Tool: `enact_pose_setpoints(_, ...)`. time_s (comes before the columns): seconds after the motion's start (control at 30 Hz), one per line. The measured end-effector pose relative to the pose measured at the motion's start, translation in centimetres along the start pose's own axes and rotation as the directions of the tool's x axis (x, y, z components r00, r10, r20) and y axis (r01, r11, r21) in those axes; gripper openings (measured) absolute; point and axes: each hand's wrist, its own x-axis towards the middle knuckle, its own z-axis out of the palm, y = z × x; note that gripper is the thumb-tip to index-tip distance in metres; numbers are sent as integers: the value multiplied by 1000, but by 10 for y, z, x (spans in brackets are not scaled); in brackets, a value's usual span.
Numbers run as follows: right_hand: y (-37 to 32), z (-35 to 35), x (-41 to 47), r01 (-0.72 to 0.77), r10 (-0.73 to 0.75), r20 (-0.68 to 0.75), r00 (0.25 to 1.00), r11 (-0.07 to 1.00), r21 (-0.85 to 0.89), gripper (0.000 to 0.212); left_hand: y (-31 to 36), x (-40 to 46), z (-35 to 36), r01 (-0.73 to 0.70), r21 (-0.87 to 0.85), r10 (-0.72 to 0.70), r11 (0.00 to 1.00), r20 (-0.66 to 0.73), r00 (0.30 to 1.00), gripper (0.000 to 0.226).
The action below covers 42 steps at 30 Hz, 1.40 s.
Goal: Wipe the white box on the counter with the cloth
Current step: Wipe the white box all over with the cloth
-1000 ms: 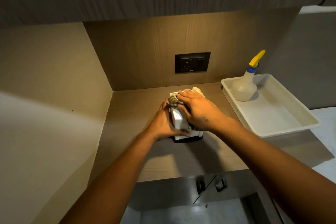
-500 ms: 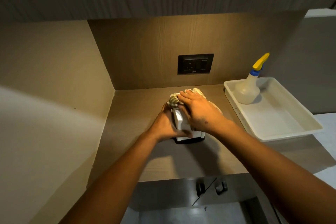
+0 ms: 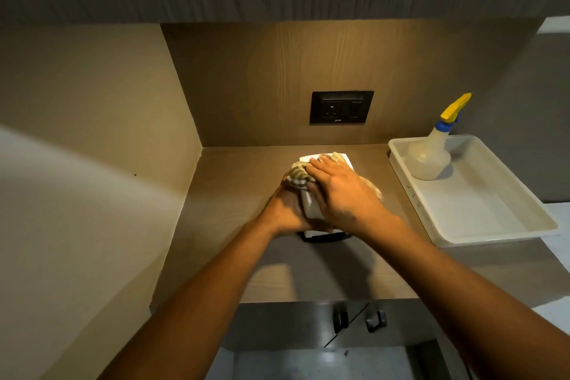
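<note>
A white box with a dark base stands on the wooden counter, in the middle of the head view. My left hand grips its left side and holds it steady. My right hand lies flat on top of the box and presses a crumpled beige checked cloth against it. The cloth bunches out past my fingers on the left and shows again at the far and right edges of my hand. Most of the box is hidden under both hands.
A white plastic tray sits at the right of the counter, with a clear spray bottle with a yellow trigger standing in its far corner. A black wall socket is behind the box. A side wall closes the left; cabinet handles hang below the front edge.
My right hand with the cloth has slid slightly toward the far end of the box top. My left hand keeps its hold. The view has shifted a little.
</note>
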Motion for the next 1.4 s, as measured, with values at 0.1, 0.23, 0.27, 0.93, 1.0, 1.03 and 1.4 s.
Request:
enact_pose_setpoints(0.1,20,-9,14,-98,98,3,995,995,6,42,-3,-1,-4,69,-9,-69,998,0,998,138)
enact_pose_setpoints(0.23,24,-14,45,-113,113,1,994,993,26,35,-2,-2,-5,96,40,-96,995,10,995,144)
enact_pose_setpoints(0.27,24,-14,48,-66,65,22,998,997,29,35,-1,-2,-5,96,57,-96,994,3,995,140)
enact_pose_setpoints(0.93,41,-21,59,85,-93,193,977,995,51,43,-3,-1,-7,85,74,-87,994,21,996,124)
enact_pose_setpoints(1.0,36,-21,45,97,-108,198,974,993,63,44,-5,-2,-6,46,44,-48,998,29,998,114)
enact_pose_setpoints(1.03,33,-21,34,114,-123,191,974,992,60,45,-6,-1,-5,25,27,-26,999,31,999,107)
enact_pose_setpoints(1.4,33,-19,48,-7,-1,134,991,998,66,38,-7,2,-5,31,26,-32,999,19,999,121)
